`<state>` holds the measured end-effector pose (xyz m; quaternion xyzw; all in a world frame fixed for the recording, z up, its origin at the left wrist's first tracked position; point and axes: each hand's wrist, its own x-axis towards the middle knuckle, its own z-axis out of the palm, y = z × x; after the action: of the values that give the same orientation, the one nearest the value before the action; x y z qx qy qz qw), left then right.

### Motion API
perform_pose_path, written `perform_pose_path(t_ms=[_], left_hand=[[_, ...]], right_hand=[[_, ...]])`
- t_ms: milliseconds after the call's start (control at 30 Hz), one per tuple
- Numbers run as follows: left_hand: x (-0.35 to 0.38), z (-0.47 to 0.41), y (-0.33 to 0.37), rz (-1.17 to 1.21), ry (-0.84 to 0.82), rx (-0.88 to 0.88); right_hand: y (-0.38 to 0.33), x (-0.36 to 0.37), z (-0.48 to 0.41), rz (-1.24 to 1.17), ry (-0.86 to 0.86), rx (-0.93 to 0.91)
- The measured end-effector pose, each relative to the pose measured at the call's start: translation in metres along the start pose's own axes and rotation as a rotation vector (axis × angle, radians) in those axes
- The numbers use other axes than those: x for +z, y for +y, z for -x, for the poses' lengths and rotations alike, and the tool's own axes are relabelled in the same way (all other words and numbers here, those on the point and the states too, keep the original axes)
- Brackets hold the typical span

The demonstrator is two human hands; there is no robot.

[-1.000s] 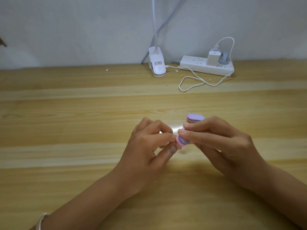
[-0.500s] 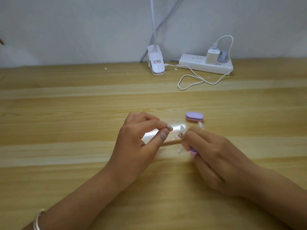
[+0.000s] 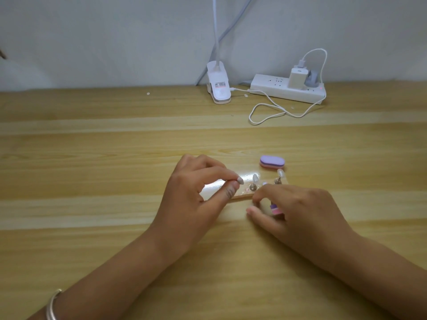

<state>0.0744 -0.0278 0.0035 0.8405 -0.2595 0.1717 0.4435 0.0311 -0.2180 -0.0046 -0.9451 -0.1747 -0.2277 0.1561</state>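
Purple buffer block (image 3: 275,208) gripped in my right hand (image 3: 300,211); my left hand (image 3: 196,199) pinches a pale nail tip (image 3: 240,180) alongside.

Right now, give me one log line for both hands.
left hand: pinches nail tip | right hand: grips buffer block | second buffer: on table, beyond strip
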Motion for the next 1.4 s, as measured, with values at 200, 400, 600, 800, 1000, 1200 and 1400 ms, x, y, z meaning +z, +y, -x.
perform_pose_path(t_ms=[200, 400, 600, 800, 1000, 1200, 1400], left_hand=[[0.001, 0.001, 0.001, 0.009, -0.024, 0.005], [0.0, 0.003, 0.005, 0.006, -0.074, 0.044], [0.001, 0.003, 0.009, 0.013, -0.086, 0.034], [0.002, 0.003, 0.012, 0.05, -0.043, -0.01], [0.002, 0.004, 0.014, 0.098, -0.027, -0.026], [0.0, 0.003, 0.014, 0.128, -0.031, -0.017], [0.0, 0.004, 0.014, 0.173, -0.032, -0.022]], right_hand=[[0.003, 0.0, -0.002, -0.089, -0.114, 0.121], [0.005, -0.007, -0.005, -0.326, 0.147, 0.186], [-0.005, -0.007, -0.001, -0.449, 0.21, 0.182], [-0.008, -0.006, 0.002, -0.384, 0.252, 0.048], [-0.008, -0.005, 0.003, -0.399, 0.279, 0.035], [-0.008, -0.006, 0.001, -0.558, 0.246, 0.119], [-0.009, -0.008, 0.001, -0.55, 0.257, 0.07]])
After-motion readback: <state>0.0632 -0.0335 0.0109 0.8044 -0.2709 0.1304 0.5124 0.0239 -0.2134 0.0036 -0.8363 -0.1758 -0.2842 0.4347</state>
